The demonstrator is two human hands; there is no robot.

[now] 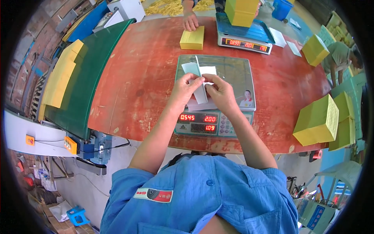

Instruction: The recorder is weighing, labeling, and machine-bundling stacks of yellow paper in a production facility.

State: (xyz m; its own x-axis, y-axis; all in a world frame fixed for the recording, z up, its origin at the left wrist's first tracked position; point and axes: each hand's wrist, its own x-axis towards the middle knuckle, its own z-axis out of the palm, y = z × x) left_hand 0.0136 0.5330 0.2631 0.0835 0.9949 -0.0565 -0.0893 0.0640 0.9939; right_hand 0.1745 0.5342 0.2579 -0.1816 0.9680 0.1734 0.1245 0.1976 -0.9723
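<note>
A few thin sheets of pale paper (201,95), standing creased and fanned apart, are held over a digital scale (238,78). My left hand (182,91) pinches them from the left between thumb and fingers. From the other side my right hand (222,95) has its thumb and fingertips closed at the paper's right edge. More white paper lies on the weighing plate under my hands, partly covered by them. Red digits are lit on the scale's front panel, which faces me.
Across the red table (128,78), another person's hand (190,21) touches a yellow paper stack (193,39). A second scale (243,43) bears a taller yellow stack (239,13). More yellow stacks (316,121) stand at the right edge. A green belt (91,78) runs along the left.
</note>
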